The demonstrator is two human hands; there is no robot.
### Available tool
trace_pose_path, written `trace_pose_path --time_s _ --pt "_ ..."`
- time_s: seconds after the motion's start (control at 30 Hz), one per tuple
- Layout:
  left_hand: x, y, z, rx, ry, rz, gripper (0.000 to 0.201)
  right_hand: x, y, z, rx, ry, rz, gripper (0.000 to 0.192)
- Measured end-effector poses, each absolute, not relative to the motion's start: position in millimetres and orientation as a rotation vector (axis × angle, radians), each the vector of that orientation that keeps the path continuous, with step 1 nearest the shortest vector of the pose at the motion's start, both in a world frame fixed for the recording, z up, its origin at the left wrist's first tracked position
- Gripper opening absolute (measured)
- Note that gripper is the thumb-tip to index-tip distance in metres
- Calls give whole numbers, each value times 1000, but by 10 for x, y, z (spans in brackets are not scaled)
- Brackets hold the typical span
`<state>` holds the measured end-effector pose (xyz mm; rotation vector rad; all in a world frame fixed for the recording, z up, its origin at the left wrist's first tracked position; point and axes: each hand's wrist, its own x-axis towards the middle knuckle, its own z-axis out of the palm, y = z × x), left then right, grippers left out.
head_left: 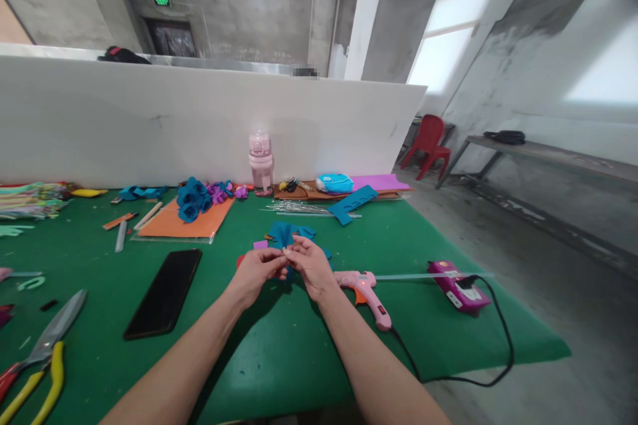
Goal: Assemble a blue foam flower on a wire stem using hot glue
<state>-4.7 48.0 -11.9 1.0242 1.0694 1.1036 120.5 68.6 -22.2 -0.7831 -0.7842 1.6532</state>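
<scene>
Two hands meet mid tabletop [279,358]: left hand [256,272] and right hand [310,264] pinch one small pale piece [286,251] between fingertips, above teal felt [286,234]. One glue gun [366,289] just right, one black phone [164,292] left, one pink bottle [261,163] far.

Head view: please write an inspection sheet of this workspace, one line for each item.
Surface: green table cover.
Job's things: small pale piece pinched between both hands over blue foam pieces.
Clutter: black phone, large scissors, yellow-handled pliers, blue foam roses, pink bottle.
Grips: left hand and right hand both pinch the piece.
Cables: black cord from pink glue gun.
Surroundings: white partition, red chair.
</scene>
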Motion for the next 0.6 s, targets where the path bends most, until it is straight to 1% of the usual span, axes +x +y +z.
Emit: trace_pose_path --time_s 0.07,0.23,0.4,0.6 --pt "-88 501 -113 1036 1078 1110 32 1208 685 -215 -821 -795 1623 44" --pt "-183 578 -127 1026 1141 1297 30 1190 667 -205 -783 -796 1609 42" --pt "-185 588 -125 1019 1114 1276 27 1150 644 -229 -762 -786 1666 42" --pt "-181 568 -123 1019 1085 1281 22 1142 649 -249 -761 -815 1659 36"
